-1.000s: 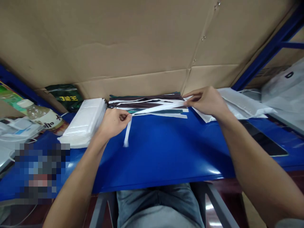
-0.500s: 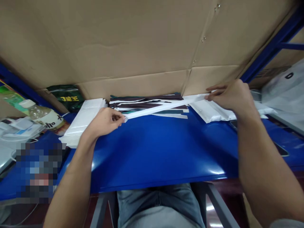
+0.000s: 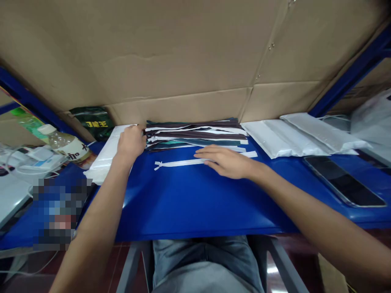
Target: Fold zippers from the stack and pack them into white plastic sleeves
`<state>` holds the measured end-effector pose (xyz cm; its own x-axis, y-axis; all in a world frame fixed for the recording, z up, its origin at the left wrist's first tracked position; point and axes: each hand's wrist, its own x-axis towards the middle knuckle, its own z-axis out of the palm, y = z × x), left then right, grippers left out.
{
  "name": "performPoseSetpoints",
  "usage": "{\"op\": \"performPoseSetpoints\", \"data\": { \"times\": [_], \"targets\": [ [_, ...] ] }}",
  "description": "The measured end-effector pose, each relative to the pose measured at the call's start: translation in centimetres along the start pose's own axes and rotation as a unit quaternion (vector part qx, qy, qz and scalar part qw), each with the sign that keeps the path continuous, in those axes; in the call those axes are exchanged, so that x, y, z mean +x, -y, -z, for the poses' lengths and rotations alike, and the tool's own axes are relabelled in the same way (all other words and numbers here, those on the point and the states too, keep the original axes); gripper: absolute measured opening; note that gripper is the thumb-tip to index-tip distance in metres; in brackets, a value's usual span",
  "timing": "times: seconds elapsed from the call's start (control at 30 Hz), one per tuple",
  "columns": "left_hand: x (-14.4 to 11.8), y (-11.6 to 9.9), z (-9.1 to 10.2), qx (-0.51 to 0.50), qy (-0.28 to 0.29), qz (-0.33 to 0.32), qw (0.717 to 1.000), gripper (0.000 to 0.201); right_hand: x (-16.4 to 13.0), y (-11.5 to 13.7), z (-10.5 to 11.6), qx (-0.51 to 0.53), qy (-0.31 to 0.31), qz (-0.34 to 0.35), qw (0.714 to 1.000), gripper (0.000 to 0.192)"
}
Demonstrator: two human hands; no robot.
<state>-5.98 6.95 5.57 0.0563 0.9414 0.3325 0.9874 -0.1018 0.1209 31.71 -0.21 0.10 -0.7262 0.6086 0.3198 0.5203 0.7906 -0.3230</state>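
Note:
A white zipper (image 3: pixel 183 162) lies stretched out on the blue tabletop, its slider end to the left. My right hand (image 3: pixel 226 160) rests over the zipper's right half, fingers extended and flat. At the far right corner of a stack of white padded packets (image 3: pixel 105 152) is my left hand (image 3: pixel 132 140), its fingers curled; their tips and anything in them are hidden. Just right of that hand, against the cardboard, lies a pile of zippers (image 3: pixel 195 134) in white, dark brown and green.
Several filled white packets (image 3: pixel 293 136) lie at the back right, with a phone (image 3: pixel 345 179) in front of them. On the left stand a drink bottle (image 3: pixel 65 144) and a dark green bag (image 3: pixel 94 123). A cardboard wall (image 3: pixel 183 53) closes off the back.
The white zipper, earlier held taut between both hands, now lies on the tabletop. My right hand came left and down onto it; my left hand let go and moved back to the packet stack.

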Motion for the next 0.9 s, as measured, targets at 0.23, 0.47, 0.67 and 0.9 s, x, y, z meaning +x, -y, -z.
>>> {"op": "performPoseSetpoints", "data": {
  "times": [0.23,0.47,0.67,0.9],
  "targets": [
    [4.4,0.6,-2.8,0.098,0.034,0.006,0.995,0.046,0.4,1.7,-2.8,0.029,0.04,0.021,0.999,0.055],
    [4.6,0.4,-2.0,0.085,0.04,0.015,0.995,0.039,0.0,1.3,-1.8,0.042,0.05,0.004,0.998,0.065],
    [3.6,-0.3,-0.2,0.079,-0.019,-0.009,0.997,0.034,0.0,0.8,-1.7,0.035,0.027,0.004,0.999,0.058],
    [-0.8,-5.1,0.9,-0.144,-0.157,-0.079,0.974,0.016,0.6,1.5,-1.7,0.056,-0.069,0.005,0.996,0.044]
  ]
}}
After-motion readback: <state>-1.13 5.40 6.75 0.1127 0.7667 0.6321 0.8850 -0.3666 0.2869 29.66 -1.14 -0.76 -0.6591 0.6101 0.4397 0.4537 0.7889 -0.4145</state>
